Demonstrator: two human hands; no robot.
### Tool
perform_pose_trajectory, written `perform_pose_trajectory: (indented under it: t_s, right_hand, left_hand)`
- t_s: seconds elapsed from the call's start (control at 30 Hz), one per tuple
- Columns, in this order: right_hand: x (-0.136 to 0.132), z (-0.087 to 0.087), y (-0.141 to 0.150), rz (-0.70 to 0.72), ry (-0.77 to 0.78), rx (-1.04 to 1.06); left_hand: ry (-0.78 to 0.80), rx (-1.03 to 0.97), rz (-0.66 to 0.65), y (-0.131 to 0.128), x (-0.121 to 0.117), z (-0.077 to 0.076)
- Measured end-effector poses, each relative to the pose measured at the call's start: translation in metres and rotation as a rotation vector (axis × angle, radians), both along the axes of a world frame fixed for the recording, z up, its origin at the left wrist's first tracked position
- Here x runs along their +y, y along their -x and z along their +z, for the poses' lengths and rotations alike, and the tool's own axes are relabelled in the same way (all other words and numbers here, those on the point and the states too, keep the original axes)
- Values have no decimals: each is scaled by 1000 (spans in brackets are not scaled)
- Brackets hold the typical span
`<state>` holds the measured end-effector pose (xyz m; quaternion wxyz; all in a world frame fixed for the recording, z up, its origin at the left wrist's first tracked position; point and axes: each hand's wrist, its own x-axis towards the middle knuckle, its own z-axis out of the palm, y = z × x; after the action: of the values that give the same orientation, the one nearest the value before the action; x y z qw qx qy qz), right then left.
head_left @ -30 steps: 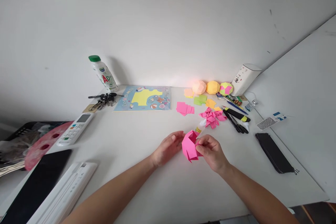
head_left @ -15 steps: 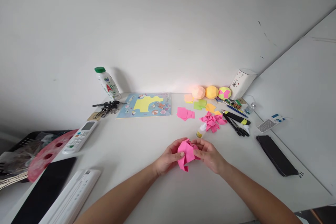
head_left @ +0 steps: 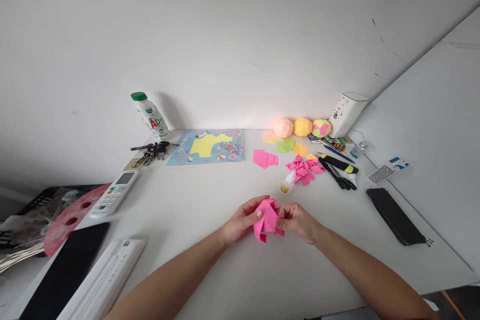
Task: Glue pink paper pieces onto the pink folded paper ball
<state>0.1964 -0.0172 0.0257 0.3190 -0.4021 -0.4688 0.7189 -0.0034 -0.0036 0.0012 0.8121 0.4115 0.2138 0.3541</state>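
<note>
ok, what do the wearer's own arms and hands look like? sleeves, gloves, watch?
Left hand and right hand: bare, no gloves. Left forearm and right forearm: bare up to the frame edge, no sleeves in view. No watch, bracelet, cable or marking visible; no ring I can make out.

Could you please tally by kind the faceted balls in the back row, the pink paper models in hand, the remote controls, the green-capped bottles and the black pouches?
Faceted balls: 3 (peach ball, orange ball, yellow-and-pink ball)
Pink paper model: 1
Remote control: 1
Green-capped bottle: 1
Black pouch: 1
Total: 7
</note>
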Motion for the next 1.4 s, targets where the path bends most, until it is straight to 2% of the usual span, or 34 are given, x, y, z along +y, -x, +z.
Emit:
perform_pose_trajectory:
  t_s: [0.27,0.47,0.63,0.7,0.77,0.83,0.9,0.97,1.03,1.07,1.13,1.23,1.4]
  right_hand:
    - [0,3,0,-41,-48,-76]
    - [-4,13,3,18,-21,-65]
    - [-5,14,5,-62,-70,-77]
    - [-5,14,5,-131,-87,-76]
    - [-6,15,4,-208,-134,-76]
    - [-8,17,4,-283,-223,-90]
    - [-9,18,4,-356,-317,-132]
    - [-10,19,5,-408,-359,-198]
    - [-8,17,6,-416,-345,-259]
    - [-7,16,7,-406,-323,-280]
    - [-5,13,8,-375,-276,-295]
    - [-4,9,8,-319,-231,-259]
    - [-6,8,10,-277,-143,-192]
  left_hand:
    - [45,9,9,0,1,-1]
    - [60,-1,-1,1,0,0]
    - [37,37,35,-1,-1,3]
    - [46,68,153,-3,0,2]
    - [31,99,366,-3,1,-1]
    - [-44,150,591,-2,1,-3]
    - [-178,274,722,1,-3,-3]
    - [-338,418,669,1,-10,0]
    - [-456,509,413,-3,-20,4]
    - [-455,530,287,-6,-24,6]
    - [-373,524,135,-12,-30,8]
    - [-164,460,106,-19,-30,11]
    - [70,361,206,-21,-27,19]
